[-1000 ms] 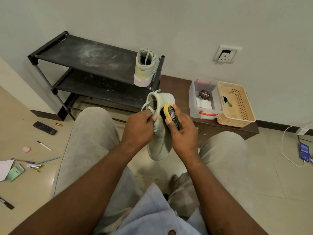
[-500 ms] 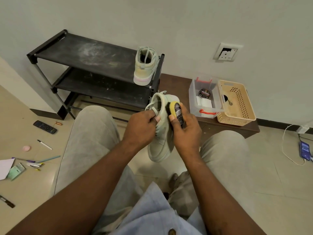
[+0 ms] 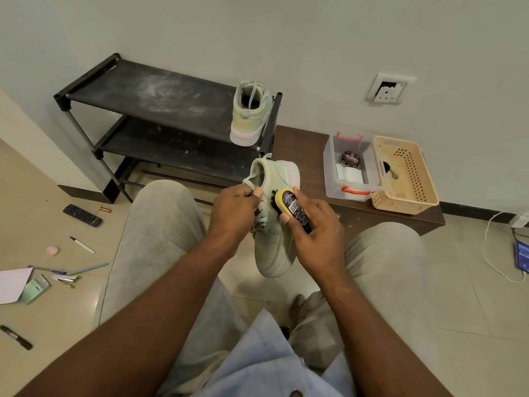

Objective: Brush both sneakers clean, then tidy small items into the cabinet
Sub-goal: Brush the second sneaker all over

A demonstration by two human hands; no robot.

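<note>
A pale green sneaker (image 3: 273, 245) hangs toe-down between my knees. My left hand (image 3: 233, 214) grips it at the collar and laces. My right hand (image 3: 316, 233) holds a yellow-backed shoe brush (image 3: 289, 203) with its black bristles against the sneaker's side near the laces. The second pale green sneaker (image 3: 250, 114) stands heel toward me on the right end of the black shoe rack's (image 3: 148, 93) top shelf. A low brown cabinet (image 3: 303, 150) sits to the right of the rack.
On the cabinet stand a clear box (image 3: 350, 167) holding a polish tin (image 3: 349, 159) and a beige basket (image 3: 405, 176). On the floor at left lie a remote (image 3: 82, 215), a battery (image 3: 105, 209), pens (image 3: 81, 244), a pink eraser (image 3: 52, 250), paper (image 3: 13, 285) and a black marker (image 3: 16, 337). A phone (image 3: 521, 255) charges at right.
The brush in my right hand has slid down along the sneaker's side, then back up near the laces. My left hand keeps its grip; the sneaker shifted slightly.
</note>
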